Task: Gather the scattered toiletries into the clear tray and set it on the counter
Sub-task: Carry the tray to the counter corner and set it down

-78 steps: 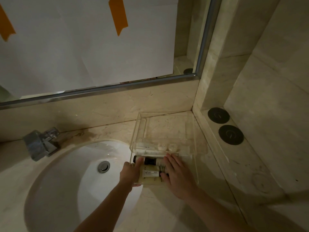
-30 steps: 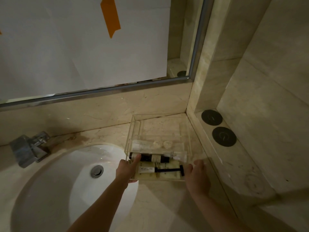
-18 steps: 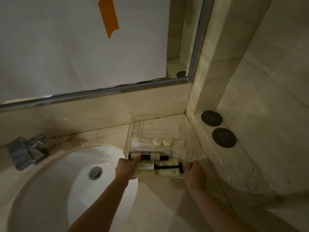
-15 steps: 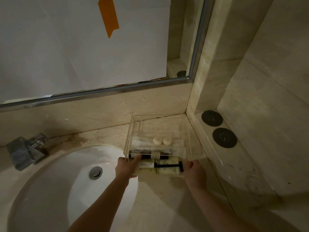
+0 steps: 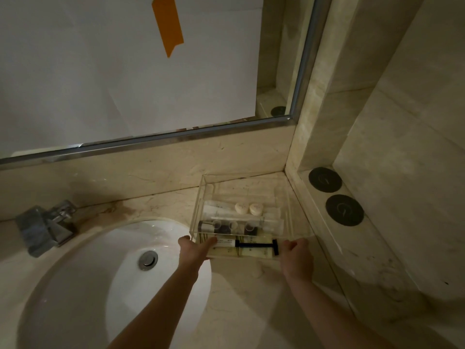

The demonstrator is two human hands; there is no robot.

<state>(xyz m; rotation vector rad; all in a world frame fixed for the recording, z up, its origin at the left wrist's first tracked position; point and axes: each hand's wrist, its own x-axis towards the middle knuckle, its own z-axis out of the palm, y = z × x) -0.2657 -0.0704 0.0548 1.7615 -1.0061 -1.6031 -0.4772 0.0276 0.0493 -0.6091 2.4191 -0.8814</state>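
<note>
The clear tray (image 5: 284, 197) sits in the counter's back right corner, against the side ledge. Inside lie several toiletries: two round cream caps (image 5: 247, 209), a clear tube (image 5: 236, 219), a dark bottle (image 5: 221, 227), a black razor (image 5: 261, 246) and a pale packet (image 5: 241, 252). My left hand (image 5: 193, 248) grips the tray's near left corner, thumb on the front wall. My right hand (image 5: 297, 255) grips the near right corner. Whether the tray rests on the marble or is held just above it is unclear.
A white oval sink (image 5: 105, 278) with a metal drain (image 5: 148, 260) lies left of the tray. A chrome faucet (image 5: 47, 227) stands at the back left. Two black round discs (image 5: 334, 195) sit on the right ledge. A paper-covered mirror (image 5: 125, 71) hangs behind.
My right hand left the toiletries and took the tray's right corner. Both hands then slid the tray slightly farther back toward the corner, and the two round caps came into clear sight.
</note>
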